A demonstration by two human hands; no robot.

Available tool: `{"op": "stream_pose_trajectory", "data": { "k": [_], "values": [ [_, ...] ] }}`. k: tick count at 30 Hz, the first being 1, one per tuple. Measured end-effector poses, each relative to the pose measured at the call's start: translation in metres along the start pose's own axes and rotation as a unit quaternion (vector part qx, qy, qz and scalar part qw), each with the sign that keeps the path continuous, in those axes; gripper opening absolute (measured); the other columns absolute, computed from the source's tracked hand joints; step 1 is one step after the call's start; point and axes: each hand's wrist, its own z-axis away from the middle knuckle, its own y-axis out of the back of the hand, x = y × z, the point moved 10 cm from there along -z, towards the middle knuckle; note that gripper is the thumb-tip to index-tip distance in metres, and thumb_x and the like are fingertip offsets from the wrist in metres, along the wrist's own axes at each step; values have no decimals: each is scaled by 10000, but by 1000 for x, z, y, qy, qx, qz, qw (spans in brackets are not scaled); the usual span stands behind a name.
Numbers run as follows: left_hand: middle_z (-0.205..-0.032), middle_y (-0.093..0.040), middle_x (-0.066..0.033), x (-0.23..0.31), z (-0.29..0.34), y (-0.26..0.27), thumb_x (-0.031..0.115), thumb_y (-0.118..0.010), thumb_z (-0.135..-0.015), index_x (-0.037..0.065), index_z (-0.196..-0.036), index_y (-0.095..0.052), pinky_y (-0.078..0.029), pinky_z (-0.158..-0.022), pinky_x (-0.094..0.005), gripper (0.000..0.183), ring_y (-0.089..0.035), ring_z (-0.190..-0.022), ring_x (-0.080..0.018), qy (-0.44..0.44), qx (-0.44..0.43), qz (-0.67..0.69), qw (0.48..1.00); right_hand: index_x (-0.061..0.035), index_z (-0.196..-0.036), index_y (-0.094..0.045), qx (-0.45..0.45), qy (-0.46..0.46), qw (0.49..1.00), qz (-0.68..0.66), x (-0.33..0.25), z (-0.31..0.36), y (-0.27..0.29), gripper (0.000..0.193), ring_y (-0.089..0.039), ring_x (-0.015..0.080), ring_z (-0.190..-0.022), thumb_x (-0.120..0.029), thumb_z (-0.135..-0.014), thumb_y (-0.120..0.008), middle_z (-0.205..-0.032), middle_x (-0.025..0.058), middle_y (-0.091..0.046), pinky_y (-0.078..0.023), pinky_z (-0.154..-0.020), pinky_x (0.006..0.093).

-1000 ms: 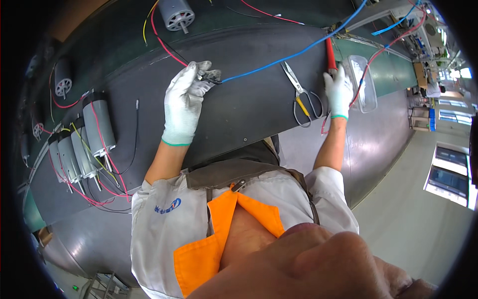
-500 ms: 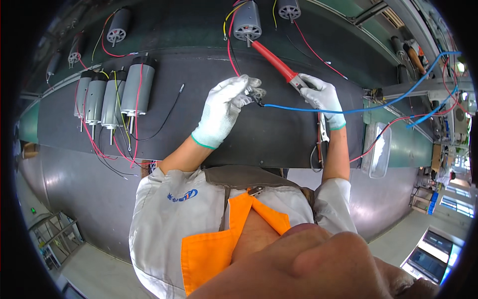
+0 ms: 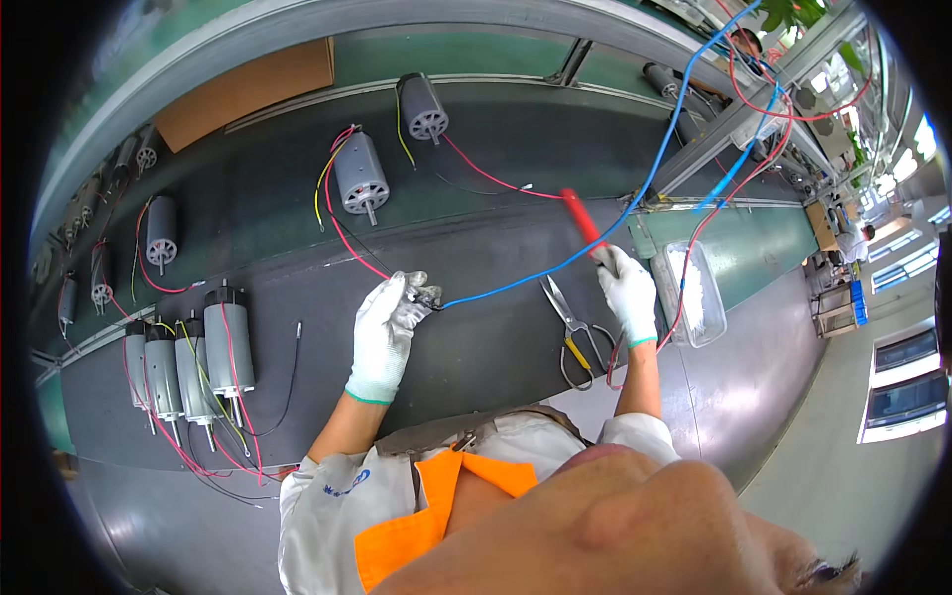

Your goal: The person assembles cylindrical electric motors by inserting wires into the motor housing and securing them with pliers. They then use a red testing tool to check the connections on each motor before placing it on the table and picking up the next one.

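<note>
In a white glove, my left hand (image 3: 383,332) is closed in a pinch on the dark end of a blue wire (image 3: 535,276). A red motor lead (image 3: 352,243) runs into the same fingers from the grey cylindrical motor (image 3: 359,177) ahead; how the ends meet is hidden. My gloved right hand (image 3: 628,295) is wrapped round the grey end of a red rod-shaped probe (image 3: 585,223), blurred by motion and apart from that motor's shaft. On the dark mat, beside the right hand, lie scissors (image 3: 570,327) with yellow on one handle.
Several grey motors (image 3: 228,347) with loose leads stand at the left. Another motor (image 3: 423,107) lies farther back. A clear plastic tray (image 3: 694,297) is right of the right hand. A metal frame bar (image 3: 397,20) crosses above; red and blue cables hang at upper right.
The red probe has left the motor's shaft and moved right with my right hand. My left hand still pinches the wire ends. The head view has shifted, showing more of the far bench.
</note>
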Motion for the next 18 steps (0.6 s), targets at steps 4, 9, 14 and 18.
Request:
{"op": "stream_pose_trajectory", "data": {
  "k": [4, 9, 14, 18],
  "values": [
    [-989, -720, -123, -18, -7, 1, 280, -603, -1046, 5, -1039, -676, -557, -919, -448, 284, -711, -933, -294, 38, 5, -1, 999, -103, -1509, -473, -1, 154, 986, -56, -54, 26, 5, 814, -666, 370, -1027, -283, -788, -806, -1273, 202, -639, -540, -944, 451],
    [-955, -735, -114, -11, -10, 18, 310, -611, -1044, 10, -1024, -689, -540, -835, -359, 311, -693, -872, -208, -35, 10, -205, 978, 6, -1349, -643, -393, 161, 678, -600, -213, 86, -52, 406, -697, 204, -985, -235, -1023, -624, -1176, 119, -723, -540, -914, 347],
    [-1031, -732, -140, 134, 26, 92, 258, -634, -1009, -3, -1255, -649, -518, -824, -349, 359, -679, -884, -203, -251, 248, -560, 750, 56, -1380, -596, -242, 164, 748, -597, -193, 52, 4, 568, -729, 191, -900, -358, -997, -660, -1027, 156, -763, -582, -855, 354],
    [-1395, -572, -198, 174, 73, 13, 225, -702, -912, 26, -1379, -583, -374, -1128, -484, 522, -495, -1342, -389, -455, 297, -741, 395, 11, -1342, -641, -285, 66, 934, -204, -140, 8, -65, 506, -731, 189, -727, -307, -955, -711, -862, 171, -748, -575, -711, 341]
  ]
}}
